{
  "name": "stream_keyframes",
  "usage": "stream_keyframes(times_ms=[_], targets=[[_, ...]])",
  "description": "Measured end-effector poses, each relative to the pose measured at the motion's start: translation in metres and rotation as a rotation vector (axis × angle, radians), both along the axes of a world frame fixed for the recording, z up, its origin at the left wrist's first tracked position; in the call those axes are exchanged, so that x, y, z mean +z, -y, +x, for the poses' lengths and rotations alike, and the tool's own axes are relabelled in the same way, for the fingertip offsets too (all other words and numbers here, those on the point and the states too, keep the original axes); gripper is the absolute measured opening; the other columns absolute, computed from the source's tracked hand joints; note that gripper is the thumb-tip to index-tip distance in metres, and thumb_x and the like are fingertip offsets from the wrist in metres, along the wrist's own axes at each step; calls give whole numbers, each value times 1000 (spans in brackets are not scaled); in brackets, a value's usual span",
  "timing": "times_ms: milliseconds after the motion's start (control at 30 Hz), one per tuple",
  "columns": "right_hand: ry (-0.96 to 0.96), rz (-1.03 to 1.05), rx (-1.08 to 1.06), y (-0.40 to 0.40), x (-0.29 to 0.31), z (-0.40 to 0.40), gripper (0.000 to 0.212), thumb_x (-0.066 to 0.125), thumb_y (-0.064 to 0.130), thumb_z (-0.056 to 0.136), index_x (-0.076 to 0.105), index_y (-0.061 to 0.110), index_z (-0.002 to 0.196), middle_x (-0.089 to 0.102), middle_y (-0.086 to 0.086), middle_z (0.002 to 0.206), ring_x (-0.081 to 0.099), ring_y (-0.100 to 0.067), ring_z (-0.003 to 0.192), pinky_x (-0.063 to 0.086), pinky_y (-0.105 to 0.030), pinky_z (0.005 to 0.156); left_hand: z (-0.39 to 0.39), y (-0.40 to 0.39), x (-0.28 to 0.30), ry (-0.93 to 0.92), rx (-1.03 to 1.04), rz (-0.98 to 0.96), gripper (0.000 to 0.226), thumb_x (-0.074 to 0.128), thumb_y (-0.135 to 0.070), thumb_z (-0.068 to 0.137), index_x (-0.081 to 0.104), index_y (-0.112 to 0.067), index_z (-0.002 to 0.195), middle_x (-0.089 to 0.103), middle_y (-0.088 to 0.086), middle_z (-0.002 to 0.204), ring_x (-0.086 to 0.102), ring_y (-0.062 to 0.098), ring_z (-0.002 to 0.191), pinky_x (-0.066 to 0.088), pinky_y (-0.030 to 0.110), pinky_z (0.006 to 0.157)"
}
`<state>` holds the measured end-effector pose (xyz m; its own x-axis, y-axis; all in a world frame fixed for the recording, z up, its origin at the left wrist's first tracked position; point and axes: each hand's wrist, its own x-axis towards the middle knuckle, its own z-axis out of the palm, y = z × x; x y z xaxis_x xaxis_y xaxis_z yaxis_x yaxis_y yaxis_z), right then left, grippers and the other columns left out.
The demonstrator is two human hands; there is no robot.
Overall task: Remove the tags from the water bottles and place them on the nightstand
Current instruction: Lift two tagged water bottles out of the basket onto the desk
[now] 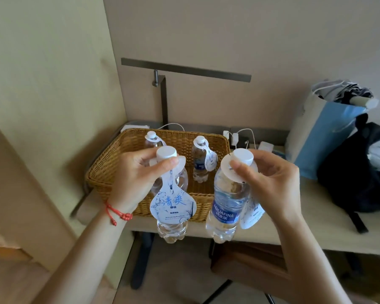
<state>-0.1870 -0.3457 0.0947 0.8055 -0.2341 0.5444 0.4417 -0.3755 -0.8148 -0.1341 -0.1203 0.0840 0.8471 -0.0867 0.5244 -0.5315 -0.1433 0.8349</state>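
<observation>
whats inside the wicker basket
Two tagged water bottles stand upright in the wicker basket. The left hand and its held bottle hide part of the basket floor.

The blue label (225,212) on the right-hand bottle (228,200) reads "AQUAFINA" above "纯水乐". The hanging paper tag (173,202) on the left-hand bottle (172,227) shows "清爽" in blue brushwork; its smaller print is unreadable.
</observation>
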Motion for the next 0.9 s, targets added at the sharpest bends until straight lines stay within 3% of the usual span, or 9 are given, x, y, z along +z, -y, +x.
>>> stream_keyframes(times_ms=[100, 233, 433, 633, 800, 900], targets=[[-18, 29, -44, -4, -12, -30, 22, 69, 52, 63, 69, 39, 81, 71, 23, 86, 68, -3, 81, 53, -15, 65, -22, -2, -12, -18, -35, 8, 25, 70, -43, 68, 74, -27, 87, 74, -10, 84, 69, 11, 80, 55, 26, 70], [-71, 83, -119, -2, -32, -70, 15, 76, 41, 66, 71, 40, 80, 73, 17, 85, 68, -5, 79, 54, -19, 66, -48, -1, -27, -51, -97, 13, 23, 70, -43, 67, 73, -31, 87, 74, -13, 85, 69, 10, 81, 54, 25, 69], [-161, 101, -244, 12, -56, -123, 12, 78, 33, 67, 72, 34, 78, 72, 20, 79, 66, 0, 74, 48, -11, 62, -86, 16, -47, -69, -165, 45, 17, 68, -42, 69, 71, -40, 85, 73, -17, 85, 68, 10, 79, 54, 26, 65], [-174, 76, -356, 44, -69, -167, 16, 76, 33, 68, 70, 33, 83, 70, 22, 78, 63, 4, 74, 46, -8, 63, -117, 53, -63, -103, -184, 72, 27, 68, -42, 69, 71, -28, 92, 73, -12, 88, 68, 14, 82, 54, 36, 72], [-168, 130, -372, 91, -75, -194, 19, 78, 24, 69, 67, 34, 80, 68, 29, 75, 63, 7, 72, 45, -6, 63, -136, 103, -69, -130, -187, 32, 29, 69, -42, 67, 71, -25, 90, 72, -17, 88, 66, 7, 81, 52, 24, 72], [-171, 141, -374, 126, -75, -210, 21, 79, 24, 68, 67, 35, 82, 69, 28, 77, 64, 6, 74, 46, -7, 63, -149, 137, -73, -133, -169, 18, 24, 70, -40, 67, 71, -28, 88, 73, -18, 86, 66, 9, 83, 52, 28, 77]])
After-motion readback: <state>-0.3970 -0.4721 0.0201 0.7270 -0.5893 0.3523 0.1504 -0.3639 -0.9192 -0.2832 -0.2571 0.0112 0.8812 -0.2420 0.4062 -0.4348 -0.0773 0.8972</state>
